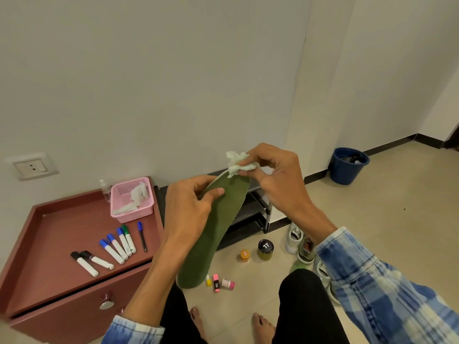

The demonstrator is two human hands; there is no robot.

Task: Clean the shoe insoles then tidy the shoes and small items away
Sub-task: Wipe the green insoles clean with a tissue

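Dark green fabric-faced shoe insole (218,234) held in the air in front of the person, above the beige tiled floor (372,219). Long axis runs on a diagonal. The narrower rounded end is low and near the knees; the broader end, likely the toe, points up and away toward the wall. Green face turned toward the camera, pale underside edge showing along the upper left rim.

Left hand (188,214) grips the insole on its upper half, with the thumb pressed flat on the green face and the fingers curled round the left edge behind it.

Right hand (275,180) pinches a crumpled white tissue (238,165) between thumb and fingertips. The wad touches the insole's top end.

To the left, a reddish-brown low cabinet (62,232) carries a pink perforated plastic basket (131,202) with tissues in it, a clear spray bottle (105,191) just beside it, and a row of white-barrelled markers (116,247) lying loose.

A black shoe rack (250,212) stands against the wall behind the insole. Pale sneakers (295,238) sit on the floor at its right. Two small lidded jars (265,249) and a few small pink and yellow items (218,283) lie on the tiles. Blue plastic bucket (349,166) well apart, by the wall.
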